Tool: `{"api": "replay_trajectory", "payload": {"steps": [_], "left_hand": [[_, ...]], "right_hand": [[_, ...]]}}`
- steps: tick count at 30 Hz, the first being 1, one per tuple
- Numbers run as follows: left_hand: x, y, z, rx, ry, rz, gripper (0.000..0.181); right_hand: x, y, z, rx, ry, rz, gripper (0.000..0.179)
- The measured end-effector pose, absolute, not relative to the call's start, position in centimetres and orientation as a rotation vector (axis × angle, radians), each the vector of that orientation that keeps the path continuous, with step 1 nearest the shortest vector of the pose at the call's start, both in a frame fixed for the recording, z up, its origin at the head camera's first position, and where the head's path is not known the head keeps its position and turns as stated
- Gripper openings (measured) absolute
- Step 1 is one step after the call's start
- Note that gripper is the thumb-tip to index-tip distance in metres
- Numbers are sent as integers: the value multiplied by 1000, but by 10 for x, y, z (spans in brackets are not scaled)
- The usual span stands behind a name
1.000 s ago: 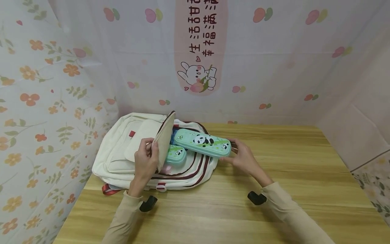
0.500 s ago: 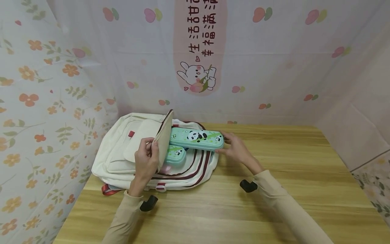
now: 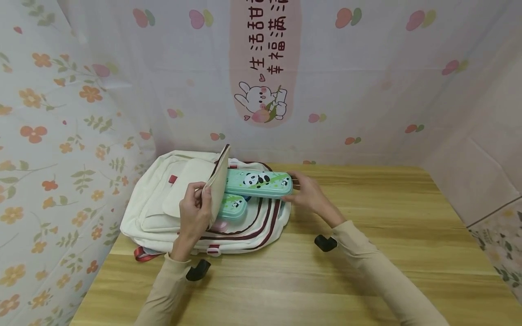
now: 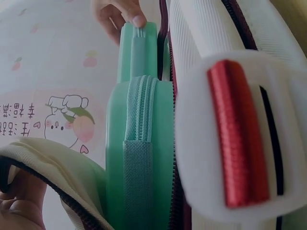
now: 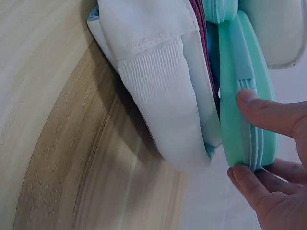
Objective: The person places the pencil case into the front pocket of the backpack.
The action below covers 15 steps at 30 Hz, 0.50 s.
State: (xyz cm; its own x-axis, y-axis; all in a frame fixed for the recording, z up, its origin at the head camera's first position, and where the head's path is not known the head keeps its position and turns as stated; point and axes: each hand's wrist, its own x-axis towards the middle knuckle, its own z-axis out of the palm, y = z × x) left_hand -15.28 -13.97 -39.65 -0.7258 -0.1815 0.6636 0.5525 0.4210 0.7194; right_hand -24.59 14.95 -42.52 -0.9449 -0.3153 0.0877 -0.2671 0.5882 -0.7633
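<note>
A white backpack (image 3: 157,222) with dark red zips lies on the table, its front panel lifted. My left hand (image 3: 195,215) grips the edge of that raised flap (image 3: 218,185). With thumb and fingers, my right hand (image 3: 310,197) holds the right end of a mint-green panda pencil case (image 3: 271,185). The case's left end is hidden behind the flap, inside the opening. A second mint-green pencil case (image 3: 233,209) sits nearer to me, partly under the flap. In the right wrist view the thumb presses the zip side of the held pencil case (image 5: 228,115).
The wooden table (image 3: 391,244) extends to the right and front of the backpack. A red strap loop (image 3: 144,254) pokes out at its lower left. Printed cloth (image 3: 342,90) hangs behind and to the left. A white buckle (image 4: 192,129) shows close up in the left wrist view.
My right hand has moved left with the pencil case, sliding its left end farther behind the flap and levelling it. My left hand keeps holding the flap up.
</note>
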Motion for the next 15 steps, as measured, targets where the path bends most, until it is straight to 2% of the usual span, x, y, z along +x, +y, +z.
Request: {"api": "replay_trajectory", "payload": {"steps": [15], "left_hand": [[-154, -137, -397, -357, -1982, -1385, 6]], "right_hand": [[-247, 145, -430, -603, 2701, -1375, 76]]}}
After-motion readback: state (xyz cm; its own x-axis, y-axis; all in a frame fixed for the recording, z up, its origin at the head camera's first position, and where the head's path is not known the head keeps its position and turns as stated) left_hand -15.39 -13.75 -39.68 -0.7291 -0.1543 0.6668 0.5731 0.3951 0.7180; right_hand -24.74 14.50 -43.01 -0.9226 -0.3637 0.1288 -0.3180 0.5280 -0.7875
